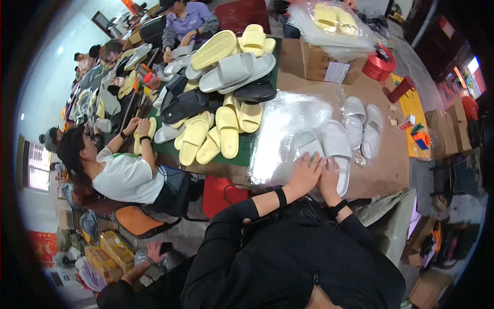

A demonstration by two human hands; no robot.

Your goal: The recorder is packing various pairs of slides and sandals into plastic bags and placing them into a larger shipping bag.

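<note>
A pair of light grey slippers lies on the brown-covered table in front of me. The left slipper (304,144) is under clear plastic, and the right slipper (337,138) lies beside it, its heel toward me. My left hand (307,172) rests on the near end of the left slipper, fingers stretched out over the plastic. Against the inner side of the right slipper, my right hand (329,180) has its fingers bent on the edge, partly hidden. A stack of clear plastic bags (272,129) spreads to the left of the slippers.
Another grey pair (363,123) in clear plastic lies to the right. A heap of yellow, grey and black slippers (226,110) fills the left. Behind stand a cardboard box (329,64) and red twine (380,64). A co-worker in white (128,175) sits at left.
</note>
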